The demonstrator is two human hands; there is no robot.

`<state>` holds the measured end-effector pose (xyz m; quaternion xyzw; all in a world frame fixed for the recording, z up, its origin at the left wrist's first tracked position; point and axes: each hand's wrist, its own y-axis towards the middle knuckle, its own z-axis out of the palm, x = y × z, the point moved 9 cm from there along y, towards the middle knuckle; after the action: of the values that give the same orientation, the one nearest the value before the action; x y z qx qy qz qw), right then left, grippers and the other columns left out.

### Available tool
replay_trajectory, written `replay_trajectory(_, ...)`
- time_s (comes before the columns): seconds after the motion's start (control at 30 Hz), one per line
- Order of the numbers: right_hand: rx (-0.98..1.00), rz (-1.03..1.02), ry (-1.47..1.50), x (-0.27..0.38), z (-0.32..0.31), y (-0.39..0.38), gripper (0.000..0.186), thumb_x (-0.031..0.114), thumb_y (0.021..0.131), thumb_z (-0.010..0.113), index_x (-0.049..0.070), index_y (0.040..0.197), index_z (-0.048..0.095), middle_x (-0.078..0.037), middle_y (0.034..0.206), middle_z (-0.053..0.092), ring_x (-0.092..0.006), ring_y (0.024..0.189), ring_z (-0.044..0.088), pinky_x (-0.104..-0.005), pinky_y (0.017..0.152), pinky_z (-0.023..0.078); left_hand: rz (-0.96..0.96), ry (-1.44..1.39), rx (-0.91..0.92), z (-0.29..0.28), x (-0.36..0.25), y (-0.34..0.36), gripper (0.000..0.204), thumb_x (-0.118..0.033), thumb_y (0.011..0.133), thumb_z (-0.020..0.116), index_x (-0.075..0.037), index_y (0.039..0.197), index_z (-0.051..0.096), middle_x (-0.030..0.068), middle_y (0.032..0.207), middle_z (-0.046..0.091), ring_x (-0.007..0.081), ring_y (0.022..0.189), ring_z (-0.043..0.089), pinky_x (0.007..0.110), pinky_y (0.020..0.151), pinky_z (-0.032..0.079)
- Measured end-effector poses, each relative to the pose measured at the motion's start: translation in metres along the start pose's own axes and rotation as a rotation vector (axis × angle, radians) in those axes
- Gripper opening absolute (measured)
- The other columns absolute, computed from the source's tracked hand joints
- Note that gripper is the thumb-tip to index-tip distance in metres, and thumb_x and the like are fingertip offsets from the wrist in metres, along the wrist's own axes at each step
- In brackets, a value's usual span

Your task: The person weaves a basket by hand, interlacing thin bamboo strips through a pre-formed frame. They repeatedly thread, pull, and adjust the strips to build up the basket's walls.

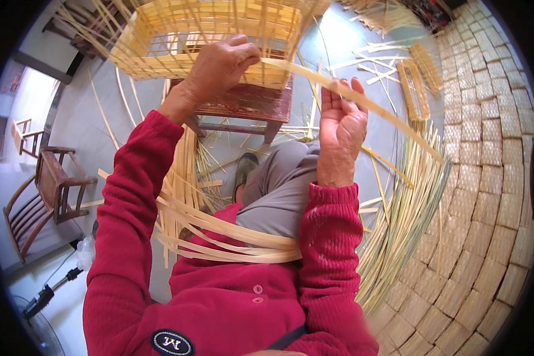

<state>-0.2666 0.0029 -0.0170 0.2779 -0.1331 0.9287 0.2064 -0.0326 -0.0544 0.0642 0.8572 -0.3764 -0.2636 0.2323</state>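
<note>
A woven bamboo basket (133,56) with upright strips rests on a worn reddish wooden stool (243,110) ahead of me. My left hand (216,65) pinches a pale flat bamboo strip (290,66) at the basket's near side. That strip runs down to the right through my right hand (343,124), which is palm up with its fingers loosely bent around it, fingertips showing above the strip. More long pale strips (231,237) lie curved across my lap, under my forearms, over the grey trousers and red top.
Wooden chairs (59,184) stand at left, a black stand (47,299) below them. Strips litter the grey floor around the stool. Narrow woven pieces (412,89) lie at upper right beside a bundle of long strips (397,225). Rows of stacked woven pieces (480,178) fill the right side.
</note>
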Motion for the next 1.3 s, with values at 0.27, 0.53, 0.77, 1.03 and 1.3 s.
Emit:
replay_trajectory(0.27,0.564,0.412,0.14,-0.035,0.058,-0.01,0.043,0.04,0.1,0.062,0.005,0.124,0.061,-0.015,0.122,0.066,-0.0238,0.099,0.068,-0.036,0.081,0.057,0.046,-0.23,-0.058,-0.016,0.004,-0.007,0.009,-0.009,0.088,0.073,-0.006,0.096,0.07,0.0074,0.083,0.063,0.0267,0.077,0.065,0.036,0.068,0.054)
replay_trajectory(0.53,0.786,0.056,-0.594,-0.053,0.129,-0.026,0.076,0.017,0.086,0.077,0.007,0.153,0.044,-0.011,0.141,0.056,-0.0151,0.109,0.055,-0.0279,0.085,0.051,0.019,-0.32,-0.038,-0.018,0.005,-0.012,0.01,-0.005,0.087,0.07,-0.004,0.097,0.069,0.0094,0.086,0.061,0.0261,0.08,0.064,0.036,0.069,0.051)
replay_trajectory(0.77,0.647,-0.62,-1.041,-0.034,0.128,-0.033,0.021,0.016,0.09,0.073,0.0,0.082,0.062,-0.014,0.087,0.06,-0.0257,0.079,0.057,-0.0364,0.069,0.047,-0.016,-0.297,-0.046,-0.011,0.0,-0.015,0.011,-0.001,0.088,0.07,-0.002,0.099,0.069,0.0106,0.088,0.062,0.0267,0.079,0.064,0.035,0.07,0.051)
replay_trajectory(1.03,0.003,0.392,0.298,-0.102,0.03,-0.023,0.015,0.013,0.103,0.052,0.002,0.113,0.051,-0.011,0.105,0.063,-0.0261,0.099,0.067,-0.0345,0.085,0.061,-0.227,-0.245,-0.234,-0.002,-0.006,-0.012,0.008,-0.003,0.09,0.072,-0.003,0.097,0.069,0.0089,0.084,0.063,0.0201,0.071,0.063,0.031,0.064,0.051)
replay_trajectory(1.3,-0.246,0.492,0.729,-0.127,0.028,-0.04,0.02,0.019,0.098,0.053,0.001,0.093,0.058,-0.014,0.096,0.064,-0.0275,0.09,0.062,-0.0407,0.086,0.056,-0.238,-0.02,-0.193,0.025,-0.004,-0.002,0.015,-0.013,0.094,0.069,-0.006,0.106,0.072,0.0113,0.1,0.073,0.024,0.087,0.071,0.035,0.076,0.055)
